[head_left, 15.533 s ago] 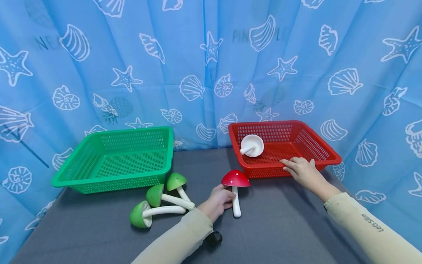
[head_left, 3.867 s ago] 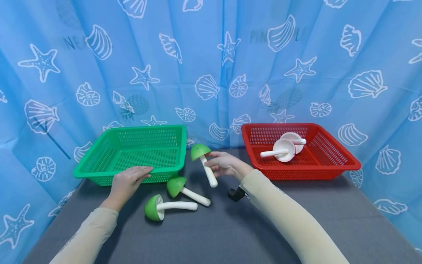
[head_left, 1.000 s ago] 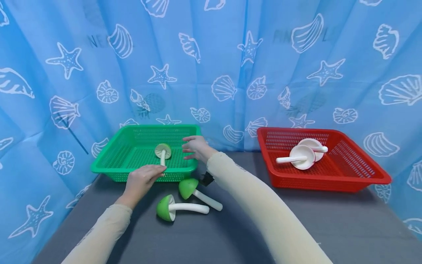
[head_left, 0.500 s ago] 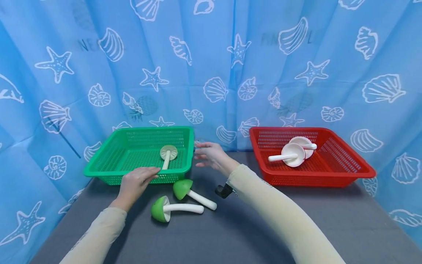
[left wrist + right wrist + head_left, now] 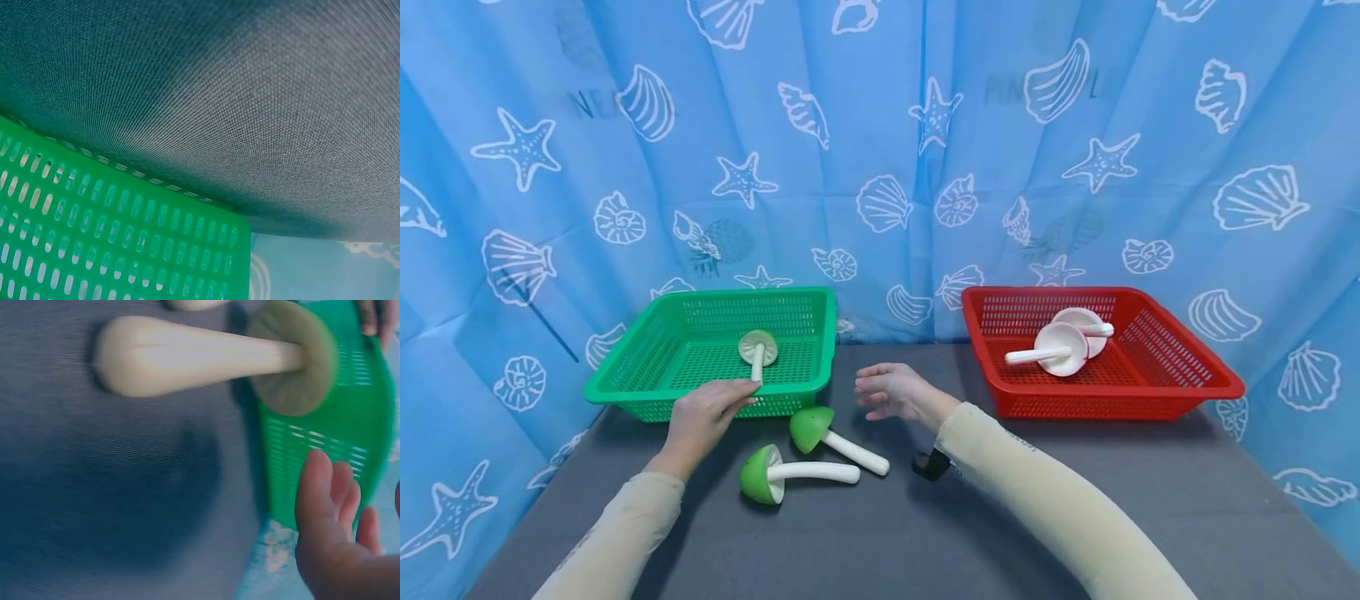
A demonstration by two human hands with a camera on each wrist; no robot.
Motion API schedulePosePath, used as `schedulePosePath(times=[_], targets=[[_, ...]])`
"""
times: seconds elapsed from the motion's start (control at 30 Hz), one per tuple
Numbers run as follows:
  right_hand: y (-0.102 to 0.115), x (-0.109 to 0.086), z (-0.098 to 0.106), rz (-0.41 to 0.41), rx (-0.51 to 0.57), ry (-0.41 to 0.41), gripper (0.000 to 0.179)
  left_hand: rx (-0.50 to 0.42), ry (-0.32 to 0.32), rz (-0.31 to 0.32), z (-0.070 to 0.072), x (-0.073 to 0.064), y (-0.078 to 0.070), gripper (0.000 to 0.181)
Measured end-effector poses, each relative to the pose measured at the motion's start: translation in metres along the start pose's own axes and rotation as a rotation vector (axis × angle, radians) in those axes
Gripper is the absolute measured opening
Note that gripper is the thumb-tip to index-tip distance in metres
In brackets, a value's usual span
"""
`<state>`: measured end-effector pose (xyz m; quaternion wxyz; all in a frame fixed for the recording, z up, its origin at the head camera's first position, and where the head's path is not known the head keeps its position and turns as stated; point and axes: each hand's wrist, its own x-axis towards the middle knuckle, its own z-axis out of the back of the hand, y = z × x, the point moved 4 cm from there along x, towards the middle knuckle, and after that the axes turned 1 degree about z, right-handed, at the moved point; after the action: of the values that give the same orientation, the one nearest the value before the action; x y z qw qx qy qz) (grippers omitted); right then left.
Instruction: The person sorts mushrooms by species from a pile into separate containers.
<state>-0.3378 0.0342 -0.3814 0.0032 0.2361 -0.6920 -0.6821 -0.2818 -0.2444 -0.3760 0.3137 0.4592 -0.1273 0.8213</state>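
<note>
My left hand [image 5: 703, 417] holds the front rim of the green plastic basket [image 5: 625, 392], its fingers over the edge. Inside that basket a toy mushroom [image 5: 757, 348] leans with its pale underside and white stem towards me. My right hand [image 5: 898, 392] hovers over the table to the basket's right, fingers spread and touching nothing; its fingers [image 5: 319, 487] also show in the right wrist view. Two green-capped toy mushrooms lie in front of the basket: one [image 5: 811, 431] near its corner, the other [image 5: 762, 477] closer to me. No fingers show in the left wrist view.
A red plastic basket [image 5: 1120, 400] stands on the right with two mushrooms [image 5: 1063, 350] inside, white undersides up. The grey cloth [image 5: 880, 542] covers the table. Behind hangs a blue curtain [image 5: 880, 125] with white shell prints.
The right hand carried a green mushroom into the green basket, let go and drew back right and nearer. That mushroom has since tipped left. Earlier, a second red-capped mushroom went into the red basket.
</note>
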Motion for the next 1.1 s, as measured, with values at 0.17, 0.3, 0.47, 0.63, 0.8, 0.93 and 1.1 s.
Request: schedulePosePath(times=[0.17, 0.3, 0.47, 0.63, 0.8, 0.93, 1.1], targets=[[-0.02, 0.005, -0.003, -0.055, -0.082, 0.104, 0.044, 0.005, 0.007, 0.006, -0.002, 0.0, 0.001, 0.053], [-0.03, 0.01, -0.007, -0.084, -0.145, 0.151, 0.043, 0.009, 0.013, 0.008, -0.003, 0.0, 0.002, 0.053], [-0.039, 0.016, -0.014, -0.124, -0.232, 0.2, 0.045, 0.012, 0.02, 0.011, -0.002, 0.001, 0.002, 0.055], [-0.042, 0.02, -0.019, -0.144, -0.304, 0.262, 0.048, 0.006, 0.025, 0.018, -0.001, 0.001, 0.001, 0.055], [-0.042, 0.021, -0.022, -0.151, -0.362, 0.327, 0.054, 0.002, 0.017, 0.01, -0.001, 0.001, 0.001, 0.054], [-0.041, 0.02, -0.025, -0.159, -0.404, 0.344, 0.057, 0.002, 0.013, 0.004, -0.001, 0.0, 0.001, 0.054], [-0.042, 0.02, -0.028, -0.165, -0.44, 0.341, 0.056, 0.004, 0.011, 0.006, -0.001, 0.0, 0.002, 0.053]])
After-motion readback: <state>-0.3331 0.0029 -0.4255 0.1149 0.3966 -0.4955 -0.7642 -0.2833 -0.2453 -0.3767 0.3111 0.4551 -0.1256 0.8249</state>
